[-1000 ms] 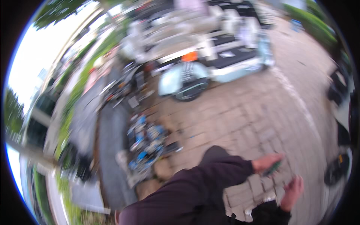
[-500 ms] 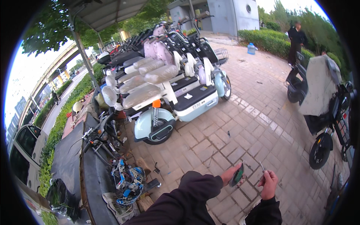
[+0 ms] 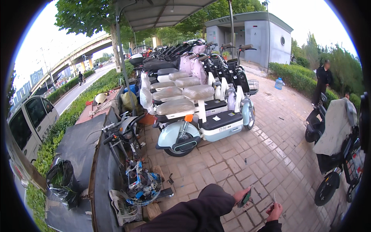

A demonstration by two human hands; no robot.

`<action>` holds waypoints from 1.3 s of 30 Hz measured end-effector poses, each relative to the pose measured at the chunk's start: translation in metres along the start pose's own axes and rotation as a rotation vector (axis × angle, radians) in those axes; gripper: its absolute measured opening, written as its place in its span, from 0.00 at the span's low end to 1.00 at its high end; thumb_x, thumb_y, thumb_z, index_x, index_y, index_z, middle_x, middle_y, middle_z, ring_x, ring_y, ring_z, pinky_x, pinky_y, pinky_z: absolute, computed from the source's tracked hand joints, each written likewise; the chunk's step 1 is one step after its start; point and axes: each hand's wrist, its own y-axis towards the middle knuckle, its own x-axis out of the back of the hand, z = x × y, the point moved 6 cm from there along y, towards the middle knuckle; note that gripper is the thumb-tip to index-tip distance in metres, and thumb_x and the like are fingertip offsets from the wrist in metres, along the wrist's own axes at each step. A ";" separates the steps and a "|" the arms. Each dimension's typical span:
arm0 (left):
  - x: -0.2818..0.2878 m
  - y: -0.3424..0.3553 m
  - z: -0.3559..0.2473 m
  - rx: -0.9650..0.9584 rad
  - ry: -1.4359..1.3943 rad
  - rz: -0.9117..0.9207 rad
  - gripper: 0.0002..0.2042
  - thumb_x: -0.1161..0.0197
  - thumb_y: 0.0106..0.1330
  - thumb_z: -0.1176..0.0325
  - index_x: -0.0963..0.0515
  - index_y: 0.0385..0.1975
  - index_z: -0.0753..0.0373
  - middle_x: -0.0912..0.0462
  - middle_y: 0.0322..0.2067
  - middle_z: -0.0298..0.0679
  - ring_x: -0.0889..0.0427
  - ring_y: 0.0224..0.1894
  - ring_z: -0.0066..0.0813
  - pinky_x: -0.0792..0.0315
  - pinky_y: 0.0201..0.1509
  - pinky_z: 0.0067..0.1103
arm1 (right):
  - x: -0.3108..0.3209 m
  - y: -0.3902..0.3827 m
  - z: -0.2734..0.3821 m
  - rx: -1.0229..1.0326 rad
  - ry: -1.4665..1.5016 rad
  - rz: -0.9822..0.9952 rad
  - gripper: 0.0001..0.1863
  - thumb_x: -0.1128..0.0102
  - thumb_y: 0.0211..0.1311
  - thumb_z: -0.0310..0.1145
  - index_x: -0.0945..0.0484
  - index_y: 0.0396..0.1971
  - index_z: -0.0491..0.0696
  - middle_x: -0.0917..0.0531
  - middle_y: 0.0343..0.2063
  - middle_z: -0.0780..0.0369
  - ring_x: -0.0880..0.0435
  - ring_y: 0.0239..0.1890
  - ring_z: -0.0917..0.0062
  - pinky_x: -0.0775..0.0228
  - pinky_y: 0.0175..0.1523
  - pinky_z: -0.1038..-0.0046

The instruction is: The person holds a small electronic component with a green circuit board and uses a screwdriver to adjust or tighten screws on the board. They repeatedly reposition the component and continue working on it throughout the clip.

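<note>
At the bottom right, my left hand (image 3: 238, 196) is closed on a small dark part with a green board (image 3: 245, 198). Just right of it, my right hand (image 3: 273, 212) grips a thin metal tool (image 3: 274, 198) that sticks upward. Both hands hang over brick paving. Beside my dark left sleeve, a heap of blue and black wired parts (image 3: 143, 181) lies near a dark partly stripped bike (image 3: 123, 135).
Parked pale-blue and white scooters (image 3: 218, 125) with wrapped seats stand ahead under a canopy. A covered scooter (image 3: 332, 135) is at right, with a person in dark clothes (image 3: 323, 77) behind it. A grey board ledge (image 3: 73, 143) with a black bag (image 3: 62, 181) lines the left.
The view has tilted up and steadied; the scooters and building sit lower and further right. My hands have moved down in the picture, still holding the part and tool.
</note>
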 end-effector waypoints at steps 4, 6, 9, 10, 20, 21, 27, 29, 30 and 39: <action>0.002 -0.007 0.000 -0.018 0.010 -0.035 0.36 0.50 0.71 0.27 0.25 0.51 0.59 0.15 0.38 0.39 0.13 0.31 0.33 0.17 0.28 0.30 | 0.015 -0.004 -0.007 -0.001 -0.043 -0.053 0.06 0.44 0.71 0.34 0.28 0.33 0.51 0.26 0.20 0.65 0.27 0.13 0.78 0.32 0.15 0.71; 0.004 -0.011 0.000 -0.015 0.018 -0.062 0.35 0.51 0.72 0.27 0.24 0.50 0.58 0.15 0.37 0.39 0.13 0.30 0.33 0.17 0.28 0.30 | 0.016 -0.005 -0.011 0.015 -0.073 0.006 0.05 0.44 0.69 0.33 0.28 0.33 0.50 0.26 0.20 0.65 0.27 0.12 0.77 0.31 0.14 0.71; 0.004 -0.015 -0.002 -0.087 -0.003 -0.102 0.34 0.48 0.71 0.27 0.24 0.42 0.59 0.15 0.33 0.38 0.14 0.27 0.32 0.19 0.25 0.31 | 0.018 -0.008 -0.017 0.015 -0.121 0.049 0.05 0.44 0.68 0.32 0.27 0.32 0.48 0.25 0.19 0.64 0.27 0.10 0.75 0.32 0.12 0.70; 0.004 -0.017 -0.003 -0.126 0.007 -0.097 0.34 0.48 0.71 0.27 0.23 0.41 0.59 0.15 0.33 0.38 0.14 0.26 0.32 0.19 0.25 0.31 | 0.021 -0.009 -0.019 -0.001 -0.162 0.022 0.06 0.44 0.67 0.33 0.27 0.32 0.48 0.24 0.18 0.63 0.27 0.09 0.75 0.32 0.12 0.70; 0.005 -0.029 -0.011 -0.138 0.073 -0.080 0.35 0.50 0.72 0.28 0.22 0.44 0.61 0.15 0.35 0.39 0.14 0.28 0.32 0.17 0.29 0.30 | 0.014 -0.021 -0.021 -0.120 -0.139 0.095 0.09 0.47 0.70 0.34 0.25 0.32 0.45 0.24 0.16 0.61 0.28 0.09 0.75 0.36 0.11 0.69; 0.004 -0.031 -0.010 -0.129 0.063 -0.072 0.35 0.50 0.72 0.28 0.22 0.45 0.61 0.15 0.35 0.39 0.14 0.28 0.32 0.17 0.29 0.30 | 0.013 -0.022 -0.021 -0.112 -0.149 0.109 0.08 0.47 0.70 0.34 0.25 0.33 0.45 0.24 0.16 0.61 0.28 0.10 0.75 0.36 0.12 0.68; 0.001 -0.037 -0.008 -0.102 0.056 -0.055 0.36 0.50 0.71 0.26 0.23 0.46 0.61 0.15 0.38 0.39 0.14 0.31 0.32 0.17 0.30 0.30 | 0.003 -0.024 -0.025 -0.111 -0.176 0.134 0.07 0.46 0.66 0.33 0.25 0.32 0.46 0.23 0.17 0.60 0.27 0.09 0.74 0.33 0.12 0.67; 0.002 -0.038 -0.008 -0.086 0.049 -0.053 0.36 0.50 0.71 0.26 0.23 0.46 0.61 0.15 0.38 0.39 0.14 0.32 0.32 0.17 0.30 0.30 | -0.001 -0.023 -0.027 -0.119 -0.186 0.135 0.06 0.45 0.65 0.32 0.25 0.31 0.45 0.22 0.17 0.60 0.27 0.09 0.73 0.32 0.12 0.67; 0.004 -0.039 -0.005 -0.033 0.027 -0.084 0.36 0.51 0.72 0.27 0.23 0.46 0.60 0.16 0.38 0.39 0.14 0.32 0.32 0.17 0.31 0.30 | -0.003 -0.022 -0.028 -0.115 -0.187 0.131 0.06 0.44 0.65 0.32 0.24 0.31 0.45 0.22 0.18 0.60 0.27 0.09 0.74 0.31 0.12 0.67; -0.021 -0.026 -0.005 0.025 0.000 0.020 0.34 0.54 0.74 0.28 0.24 0.51 0.57 0.16 0.39 0.38 0.14 0.34 0.31 0.18 0.33 0.28 | -0.018 -0.047 -0.015 -0.076 -0.239 0.241 0.06 0.45 0.66 0.28 0.23 0.38 0.42 0.20 0.18 0.58 0.30 0.07 0.77 0.38 0.10 0.73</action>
